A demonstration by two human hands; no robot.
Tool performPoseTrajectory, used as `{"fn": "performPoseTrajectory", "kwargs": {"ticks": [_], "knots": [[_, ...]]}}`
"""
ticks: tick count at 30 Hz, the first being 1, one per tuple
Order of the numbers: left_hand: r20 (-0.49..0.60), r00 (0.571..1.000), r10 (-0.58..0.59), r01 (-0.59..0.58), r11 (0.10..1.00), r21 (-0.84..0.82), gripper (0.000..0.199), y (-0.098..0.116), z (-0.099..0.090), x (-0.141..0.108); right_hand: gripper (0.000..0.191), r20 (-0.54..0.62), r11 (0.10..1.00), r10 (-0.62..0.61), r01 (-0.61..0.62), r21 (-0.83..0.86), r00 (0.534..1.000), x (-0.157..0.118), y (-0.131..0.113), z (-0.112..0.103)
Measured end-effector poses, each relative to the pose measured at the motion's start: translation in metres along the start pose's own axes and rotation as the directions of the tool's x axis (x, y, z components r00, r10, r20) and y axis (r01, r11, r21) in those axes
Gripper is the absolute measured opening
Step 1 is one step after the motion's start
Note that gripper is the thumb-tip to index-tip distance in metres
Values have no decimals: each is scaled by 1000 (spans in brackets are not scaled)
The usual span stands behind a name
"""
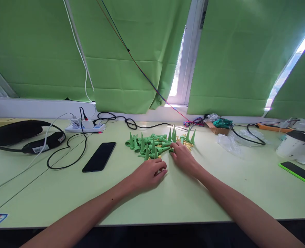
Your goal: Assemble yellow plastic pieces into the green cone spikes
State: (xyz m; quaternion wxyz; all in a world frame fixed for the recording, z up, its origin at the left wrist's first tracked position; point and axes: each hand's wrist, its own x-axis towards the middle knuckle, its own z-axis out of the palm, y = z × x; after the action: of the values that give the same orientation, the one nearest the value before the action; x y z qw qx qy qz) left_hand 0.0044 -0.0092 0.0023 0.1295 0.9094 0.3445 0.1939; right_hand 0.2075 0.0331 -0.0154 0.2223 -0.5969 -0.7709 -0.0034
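We note a pale table point(157, 210) under green curtains point(121, 75), with both bare hands at work near its middle. The heap of green cone-shaped pieces point(142, 146) lies just beyond the hands; several pieces stand point-up, others lie on their sides, overlapping. Small pale yellow bits point(189, 146) are scattered at the right end of the heap, among and beside the cones.

Left hand point(151, 173): resting low at the near edge of the heap, back of the hand up. We see fingers curled inward, with the thumb a little apart from the forefinger; we cannot tell whether anything sits between them. Two or so upright cones rise right behind the knuckles.

Right hand point(182, 155): reaching in at the heap's near right side, fingers bent downward beside a green piece. The tips are partly hidden, so we cannot tell whether they pinch it or only touch it.

Around them: to the left we record a black phone point(99, 157), a white power strip point(90, 130) and a black headset point(54, 140); to the right, a small cardboard box point(216, 129), crumpled clear plastic point(230, 144) and a white container with a dark top point(293, 146).
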Motion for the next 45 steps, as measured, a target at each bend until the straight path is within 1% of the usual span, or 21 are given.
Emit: {"fn": "performPoseTrajectory", "kwargs": {"ticks": [9, 18, 24, 28, 31, 34, 39, 42, 45], "knots": [[13, 1000, -2, 2, 1000, 18, 21, -3, 0, 0, 17, -5, 1000, 6, -6, 22, 1000, 0, -2, 0], [-12, 1000, -6, 5, 1000, -18, 21, -6, 2, 1, 14, -50, 999, -1, 4, 47, 999, -2, -5, -2], [-30, 999, -14, 12, 998, -56, 20, -4, 0, 1, 14, -83, 997, -9, 15, 79, 996, -3, -6, -2], [-58, 998, -30, 23, 993, -117, 20, -4, -1, 3, 11, -112, 990, -31, 46, 136, 993, -3, -6, 0], [-82, 995, -61, 46, 985, -165, 21, -6, -1, 4, 8, -135, 973, -78, 105, 206, 988, -2, -6, 1], [-100, 990, -98, 75, 974, -212, 24, -7, -1, 5, 9, -177, 952, -110, 155, 265, 978, -2, -7, 0], [-146, 980, -137, 96, 962, -254, 27, -6, 0, 6, 8, -284, 932, -117, 204, 300, 952, -2, -10, -4], [-179, 969, -169, 112, 951, -288, 30, -4, 0, 6, 6, -376, 911, -132, 261, 318, 917, -2, -12, -8], [-208, 953, -220, 134, 922, -364, 33, -2, -1, 6, 5, -459, 891, -159, 327, 315, 874, -4, -16, -12]]}}
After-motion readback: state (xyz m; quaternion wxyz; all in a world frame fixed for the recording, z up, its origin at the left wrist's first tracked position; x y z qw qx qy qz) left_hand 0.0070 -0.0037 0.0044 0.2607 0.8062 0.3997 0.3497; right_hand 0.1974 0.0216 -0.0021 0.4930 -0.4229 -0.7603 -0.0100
